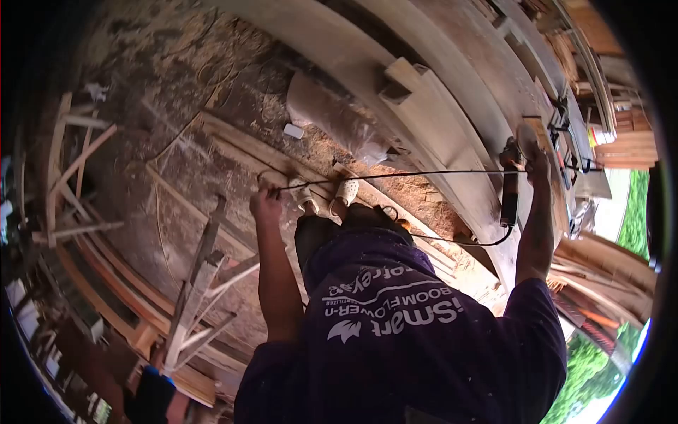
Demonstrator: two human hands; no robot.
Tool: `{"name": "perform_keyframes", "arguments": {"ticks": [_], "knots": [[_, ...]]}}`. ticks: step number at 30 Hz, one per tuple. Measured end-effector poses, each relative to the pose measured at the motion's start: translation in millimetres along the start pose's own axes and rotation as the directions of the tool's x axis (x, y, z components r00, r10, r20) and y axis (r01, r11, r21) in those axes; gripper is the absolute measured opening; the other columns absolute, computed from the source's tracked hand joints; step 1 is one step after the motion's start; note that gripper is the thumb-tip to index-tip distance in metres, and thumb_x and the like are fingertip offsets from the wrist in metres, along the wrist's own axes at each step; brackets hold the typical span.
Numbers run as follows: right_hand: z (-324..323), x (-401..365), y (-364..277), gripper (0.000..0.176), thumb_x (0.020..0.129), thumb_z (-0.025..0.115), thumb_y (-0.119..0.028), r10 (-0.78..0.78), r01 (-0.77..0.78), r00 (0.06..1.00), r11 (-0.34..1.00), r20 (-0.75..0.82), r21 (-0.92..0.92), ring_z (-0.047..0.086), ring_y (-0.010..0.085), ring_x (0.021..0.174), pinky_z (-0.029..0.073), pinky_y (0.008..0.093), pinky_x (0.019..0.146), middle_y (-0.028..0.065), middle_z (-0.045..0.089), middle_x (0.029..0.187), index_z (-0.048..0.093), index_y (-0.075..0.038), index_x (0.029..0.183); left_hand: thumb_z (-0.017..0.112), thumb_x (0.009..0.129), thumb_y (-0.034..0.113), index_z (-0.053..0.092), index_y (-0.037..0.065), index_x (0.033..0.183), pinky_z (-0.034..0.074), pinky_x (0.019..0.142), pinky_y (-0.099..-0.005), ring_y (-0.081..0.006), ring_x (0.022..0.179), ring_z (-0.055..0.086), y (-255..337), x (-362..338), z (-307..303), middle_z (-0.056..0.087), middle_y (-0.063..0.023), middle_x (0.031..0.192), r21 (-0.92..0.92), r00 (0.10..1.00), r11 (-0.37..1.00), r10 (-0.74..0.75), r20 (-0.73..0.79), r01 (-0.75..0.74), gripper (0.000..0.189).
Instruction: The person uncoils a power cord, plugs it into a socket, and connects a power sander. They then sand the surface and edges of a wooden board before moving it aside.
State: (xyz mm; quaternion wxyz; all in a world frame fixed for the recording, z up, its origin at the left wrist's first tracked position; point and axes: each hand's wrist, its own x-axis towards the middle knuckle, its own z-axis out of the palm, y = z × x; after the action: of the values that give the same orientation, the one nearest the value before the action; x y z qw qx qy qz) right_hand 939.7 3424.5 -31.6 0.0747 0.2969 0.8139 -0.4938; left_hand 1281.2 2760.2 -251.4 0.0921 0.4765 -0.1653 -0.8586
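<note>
My left hand (268, 205) is raised near my feet, its fingers closed around a black cord (395, 174). From there the cord runs almost straight across to my right hand (539, 168), which is held out over the boards on the right. That hand appears closed where the cord meets it, though its fingers are partly hidden. Right beside it is a black power tool that looks like an angle grinder (509, 185), with a pale round disc (526, 139) at its head. A cord leaves the tool's lower end and curves back toward my body.
Long wide planks (452, 120) lie side by side on the right. Narrow strips (240, 145) lie on the sawdust-covered floor near my feet. A wooden trestle (198, 290) stands at lower left, and another frame (74, 169) is farther left. A small white object (294, 131) lies ahead.
</note>
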Motion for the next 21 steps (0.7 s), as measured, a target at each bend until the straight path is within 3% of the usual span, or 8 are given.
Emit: {"name": "perform_keyframes", "arguments": {"ticks": [3,6,9,11,16,17,19,21], "knots": [[-24,15,0,0.041,0.09,0.061,-0.05,0.1,-0.098,0.995,0.984,0.007,-0.149,0.044,0.0098,0.043,0.034,0.0246,0.035,-0.0022,0.044,0.059,0.06,-0.012,0.105,0.054,0.087,0.012,0.059,0.002,0.09,0.055,0.053,-0.0367,-0.023,0.067,0.066,-10,-14,56,0.064,-0.0118,0.075,0.601,0.98,0.796,0.057,-0.19,0.071,0.012],[-82,98,48,0.052,0.089,0.061,-0.053,-0.438,0.253,0.889,0.714,-0.134,-0.652,0.053,0.0131,0.054,0.046,0.0281,0.047,0.0029,0.055,0.067,0.061,-0.01,0.117,0.053,0.086,0.012,0.051,-0.004,0.112,0.056,0.055,-0.0399,-0.0314,0.074,0.068,-56,28,31,0.066,-0.022,0.093,0.87,0.987,0.466,-0.08,-0.142,0.163,0.03],[-45,-20,-31,0.055,0.087,0.064,-0.052,-0.432,0.288,0.831,0.873,-0.351,-0.394,0.058,0.0155,0.068,0.046,0.0316,0.062,0.0097,0.062,0.079,0.065,-0.006,0.116,0.056,0.084,0.018,0.032,-0.004,0.134,0.056,0.077,-0.0467,-0.0422,0.093,0.066,-93,18,52,0.062,-0.0312,0.11,0.999,0.997,-0.014,-0.073,0.034,-0.035,0.06],[18,-157,-108,0.043,0.088,0.065,-0.051,-0.302,0.218,0.88,0.943,-0.366,-0.252,0.031,0.0045,0.043,0.022,0.0243,0.039,-0.006,0.04,0.06,0.054,-0.01,0.079,0.062,0.081,0.027,0.034,-0.004,0.138,0.051,0.089,-0.0464,-0.0416,0.106,0.061,-103,4,63,0.06,-0.0323,0.113,0.982,0.991,-0.18,-0.132,0.028,-0.051,0.071],[126,-293,-70,0.041,0.092,0.063,-0.043,-0.514,0.521,0.854,0.845,0.084,-0.121,0.044,0.0034,0.059,0.033,0.0187,0.048,-0.0047,0.046,0.068,0.059,-0.005,0.106,0.063,0.079,0.036,0.054,-0.006,0.122,0.051,0.089,-0.0457,-0.0407,0.104,0.062,-140,51,2,0.063,-0.0282,0.11,0.999,0.957,-0.027,-0.289,0.014,-0.022,0.06],[156,-305,-39,0.046,0.092,0.062,-0.036,-0.485,0.628,0.776,0.648,0.403,-0.43,0.048,0.0074,0.063,0.041,0.0238,0.058,-0.0036,0.052,0.082,0.047,-0.007,0.125,0.063,0.079,0.036,0.054,-0.006,0.122,0.051,0.089,-0.0457,-0.0407,0.104,0.062,-139,59,-3,0.063,-0.0282,0.11,1.0,0.959,0.017,-0.282,-0.007,0.012,0.06],[266,-339,-15,0.042,0.094,0.055,-0.038,-0.255,0.534,0.761,0.769,0.597,-0.352,0.057,0.0214,0.075,0.045,0.034,0.067,0.0094,0.058,0.088,0.052,-0.006,0.121,0.063,0.081,0.044,0.067,-0.006,0.092,0.057,0.055,-0.0381,-0.0301,0.071,0.07,-135,83,-18,0.07,-0.0216,0.084,0.987,0.971,0.108,-0.218,-0.092,0.118,0.051],[344,-326,42,0.042,0.096,0.048,-0.039,0.06,0.509,0.677,0.682,0.734,-0.525,0.066,0.0354,0.087,0.05,0.0442,0.077,0.0224,0.065,0.094,0.056,-0.004,0.118,0.057,0.087,0.041,0.067,-0.006,0.089,0.057,0.062,-0.0403,-0.0261,0.073,0.071,-144,133,-51,0.069,-0.0233,0.081,0.997,0.983,0.049,-0.179,-0.041,0.051,0.048]]}}
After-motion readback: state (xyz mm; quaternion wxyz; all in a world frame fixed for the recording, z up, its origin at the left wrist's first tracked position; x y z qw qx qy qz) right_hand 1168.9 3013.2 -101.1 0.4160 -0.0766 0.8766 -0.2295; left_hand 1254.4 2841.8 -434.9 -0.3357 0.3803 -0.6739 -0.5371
